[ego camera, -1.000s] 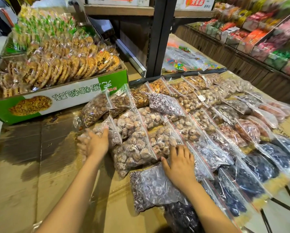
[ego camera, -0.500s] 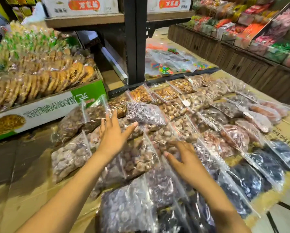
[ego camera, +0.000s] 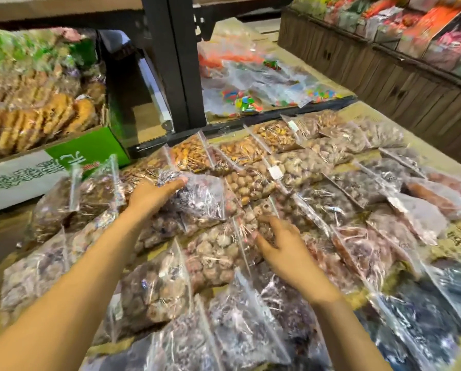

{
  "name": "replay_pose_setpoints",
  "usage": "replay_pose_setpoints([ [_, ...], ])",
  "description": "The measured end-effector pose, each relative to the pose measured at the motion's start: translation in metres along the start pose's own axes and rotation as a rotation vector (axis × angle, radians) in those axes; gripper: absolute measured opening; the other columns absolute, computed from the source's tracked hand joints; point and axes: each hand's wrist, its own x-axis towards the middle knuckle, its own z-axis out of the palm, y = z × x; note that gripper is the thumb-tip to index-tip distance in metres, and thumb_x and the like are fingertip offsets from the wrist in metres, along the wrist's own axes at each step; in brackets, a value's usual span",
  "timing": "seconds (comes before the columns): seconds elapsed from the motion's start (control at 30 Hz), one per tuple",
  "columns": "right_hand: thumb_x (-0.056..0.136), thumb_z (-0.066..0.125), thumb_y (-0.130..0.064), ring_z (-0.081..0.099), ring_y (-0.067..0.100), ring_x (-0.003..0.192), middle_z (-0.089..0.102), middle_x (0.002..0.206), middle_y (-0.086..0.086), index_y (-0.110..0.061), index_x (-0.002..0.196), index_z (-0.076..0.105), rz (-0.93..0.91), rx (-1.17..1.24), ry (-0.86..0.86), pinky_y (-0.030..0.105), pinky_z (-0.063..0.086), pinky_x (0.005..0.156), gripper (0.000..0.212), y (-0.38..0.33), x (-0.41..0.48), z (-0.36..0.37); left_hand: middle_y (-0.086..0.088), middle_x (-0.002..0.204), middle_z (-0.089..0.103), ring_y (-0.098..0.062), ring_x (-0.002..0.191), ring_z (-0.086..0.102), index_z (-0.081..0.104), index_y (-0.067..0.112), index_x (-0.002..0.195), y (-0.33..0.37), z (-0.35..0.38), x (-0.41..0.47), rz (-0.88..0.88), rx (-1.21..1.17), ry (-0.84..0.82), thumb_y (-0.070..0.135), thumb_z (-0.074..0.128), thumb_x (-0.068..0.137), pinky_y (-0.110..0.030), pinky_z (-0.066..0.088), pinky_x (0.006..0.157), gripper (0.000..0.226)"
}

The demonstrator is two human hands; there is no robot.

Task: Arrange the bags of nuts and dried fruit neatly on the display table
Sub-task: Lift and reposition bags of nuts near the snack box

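Left side we've got a green-and-white carton [ego camera: 85, 153] with printed characters, packed with rows of wrapped round cookies [ego camera: 36, 124]. Green-wrapped packs [ego camera: 23, 52] sit behind it, blurred. Black metal upright [ego camera: 175, 62] stands centre back, with a wooden shelf board [ego camera: 63, 9] across the top. Behind the upright we see clear bags of multicoloured candy [ego camera: 245, 100] lying flat. Right side: a dark wooden-slat counter [ego camera: 384, 73] runs diagonally, topped with colourful packaged goods [ego camera: 424, 25], too blurred for us to read labels.
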Motion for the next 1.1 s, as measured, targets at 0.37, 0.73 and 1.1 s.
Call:
replay_pose_setpoints([
  [0.37, 0.095, 0.044, -0.043, 0.028, 0.020, 0.129, 0.042, 0.137, 0.004, -0.018, 0.140, 0.034, -0.048, -0.238, 0.049, 0.034, 0.026, 0.110, 0.052, 0.031, -0.032, -0.033, -0.012, 0.084, 0.064, -0.015, 0.062, 0.052, 0.059, -0.004, 0.101, 0.015, 0.019, -0.043, 0.085, 0.148, 0.207, 0.050, 0.077, 0.068, -0.027, 0.040, 0.049, 0.065],
  [0.73, 0.063, 0.066, -0.063, 0.055, 0.013, 0.115, 0.051, 0.131, -0.004, -0.031, 0.119, 0.053, 0.205, 0.835, 0.013, 0.025, 0.045, 0.088, 0.066, -0.041, -0.113, -0.014, -0.022, 0.123, 0.060, -0.039, 0.104, 0.062, 0.042, 0.004, 0.135, -0.057, -0.015, -0.150, 0.015, -0.856, -0.150, 0.051, 0.085, 0.040, -0.052, 0.051, 0.087, 0.114],
  [1.1, 0.061, 0.077, -0.062, 0.053, 0.019, 0.122, 0.057, 0.132, 0.004, -0.011, 0.128, 0.053, 0.278, 0.976, 0.215, 0.044, 0.040, 0.106, 0.088, -0.125, -0.201, 0.114, 0.005, 0.105, 0.067, -0.006, 0.084, 0.066, 0.059, 0.014, 0.104, -0.184, -0.080, -0.260, 0.223, -0.571, -0.244, 0.040, 0.088, 0.058, -0.017, 0.050, 0.074, 0.060],
])
